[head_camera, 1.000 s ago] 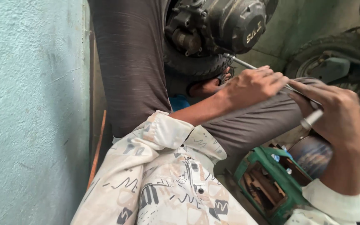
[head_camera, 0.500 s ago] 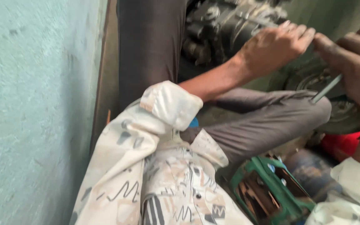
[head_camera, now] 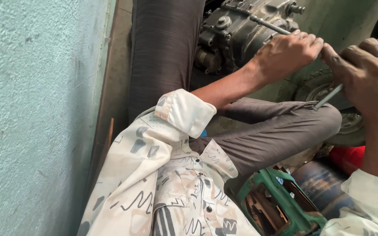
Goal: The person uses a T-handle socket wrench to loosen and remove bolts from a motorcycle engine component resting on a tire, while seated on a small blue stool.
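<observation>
Grey metal rod (head_camera: pixel 327 97) sticks out below the right hand (head_camera: pixel 366 72), which is closed around it at the right of the frame. Just left of it, the left hand (head_camera: pixel 285 54) lies fingers-curled on the dark, greasy engine block (head_camera: pixel 237 32) at upper centre, touching a thin steel bar (head_camera: pixel 270 25). A green crate (head_camera: pixel 281 205) sits lower right.

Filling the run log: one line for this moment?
left hand on engine | right hand holds metal rod | green crate below

Concrete floor (head_camera: pixel 119 65) under dark engine (head_camera: pixel 237 35), tyre (head_camera: pixel 346 122), green crate (head_camera: pixel 285 205).
</observation>
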